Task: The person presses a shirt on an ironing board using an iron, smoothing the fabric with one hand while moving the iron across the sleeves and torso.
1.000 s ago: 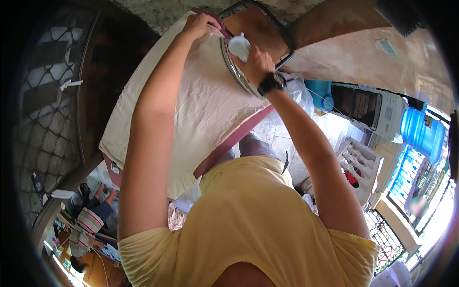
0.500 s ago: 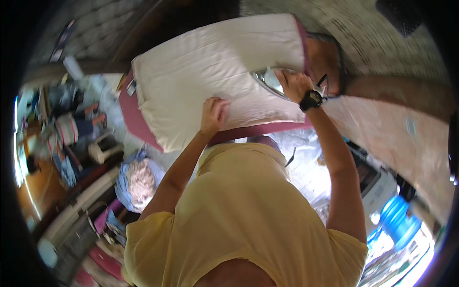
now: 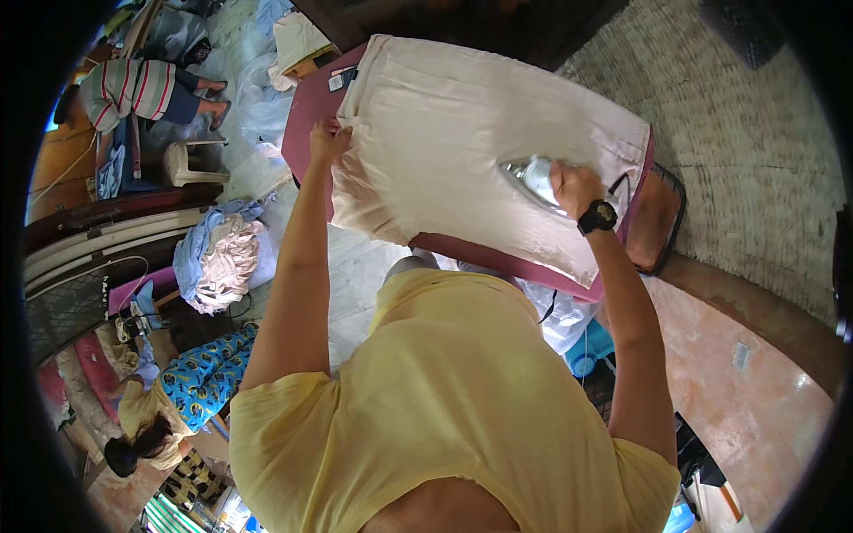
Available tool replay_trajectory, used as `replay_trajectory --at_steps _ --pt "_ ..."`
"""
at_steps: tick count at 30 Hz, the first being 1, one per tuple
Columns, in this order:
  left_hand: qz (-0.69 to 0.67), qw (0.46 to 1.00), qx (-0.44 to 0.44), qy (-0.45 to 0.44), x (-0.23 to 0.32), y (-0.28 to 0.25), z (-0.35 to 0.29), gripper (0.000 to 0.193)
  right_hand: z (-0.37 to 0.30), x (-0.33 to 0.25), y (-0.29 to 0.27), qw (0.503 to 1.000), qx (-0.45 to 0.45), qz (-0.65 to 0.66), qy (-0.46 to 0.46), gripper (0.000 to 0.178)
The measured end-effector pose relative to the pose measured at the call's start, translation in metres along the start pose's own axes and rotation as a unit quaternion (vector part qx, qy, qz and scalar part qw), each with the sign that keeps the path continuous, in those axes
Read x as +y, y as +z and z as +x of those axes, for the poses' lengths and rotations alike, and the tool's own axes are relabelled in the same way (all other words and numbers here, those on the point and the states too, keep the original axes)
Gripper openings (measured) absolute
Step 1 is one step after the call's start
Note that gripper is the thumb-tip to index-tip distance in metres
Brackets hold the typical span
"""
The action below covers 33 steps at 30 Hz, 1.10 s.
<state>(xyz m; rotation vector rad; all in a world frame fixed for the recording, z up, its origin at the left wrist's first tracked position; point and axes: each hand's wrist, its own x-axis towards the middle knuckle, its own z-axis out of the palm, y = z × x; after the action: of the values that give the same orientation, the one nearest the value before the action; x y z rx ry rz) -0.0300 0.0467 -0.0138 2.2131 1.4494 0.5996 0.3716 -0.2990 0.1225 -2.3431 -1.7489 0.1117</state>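
Note:
A cream-white cloth (image 3: 462, 115) lies spread over a maroon-covered ironing board (image 3: 311, 102); its near edge hangs past the board on the left. My right hand (image 3: 577, 188) wraps round the handle of a silver-and-white clothes iron (image 3: 533, 179), which rests on the right part of the cloth with its tip to the left. A black watch sits on that wrist. At the cloth's left edge, my left hand (image 3: 330, 142) is closed with the fabric pinched in its fingers. Just beyond it, a small dark-and-white flat item (image 3: 342, 78) lies on the bare maroon end.
A heap of blue and pale pink clothes (image 3: 229, 262) stands on the left. Behind it is a beige plastic stool (image 3: 185, 164). One person in stripes (image 3: 133, 89) bends at far left; another (image 3: 164, 417) is at lower left. A brown-topped stand (image 3: 653, 218) adjoins the board's right end.
My left hand has moved from the cloth's middle to its left edge and taken hold there. The iron has shifted over the cloth in my right hand. The whole view has turned.

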Motion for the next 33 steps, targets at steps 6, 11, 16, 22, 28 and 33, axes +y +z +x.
replay_trajectory --at_steps 6,11,16,22,28,33 --pt "-0.464 0.884 0.011 -0.048 0.005 -0.003 0.016 0.022 0.031 -0.03 0.01 0.986 0.013 0.105 0.129 0.048" --pt "-0.347 0.921 -0.178 -0.016 -0.003 -0.03 0.031 0.026 0.05 -0.077 -0.002 0.989 -0.14 0.053 0.001 0.076" --pt "-0.176 0.976 -0.101 -0.073 -0.001 -0.035 0.043 0.014 0.081 -0.108 0.016 0.987 -0.132 0.078 -0.043 0.072" --pt "-0.097 0.994 -0.037 -0.038 -0.008 -0.023 0.041 0.02 0.118 -0.163 0.044 0.991 -0.075 0.088 -0.063 0.067" --pt "0.05 0.986 0.046 0.151 0.027 -0.024 0.042 0.04 0.141 -0.21 0.057 0.991 -0.093 0.09 -0.045 0.064" --pt "-0.265 0.955 -0.131 0.019 0.05 0.002 0.054 0.034 0.144 -0.224 0.058 0.989 -0.122 0.07 -0.05 0.065"
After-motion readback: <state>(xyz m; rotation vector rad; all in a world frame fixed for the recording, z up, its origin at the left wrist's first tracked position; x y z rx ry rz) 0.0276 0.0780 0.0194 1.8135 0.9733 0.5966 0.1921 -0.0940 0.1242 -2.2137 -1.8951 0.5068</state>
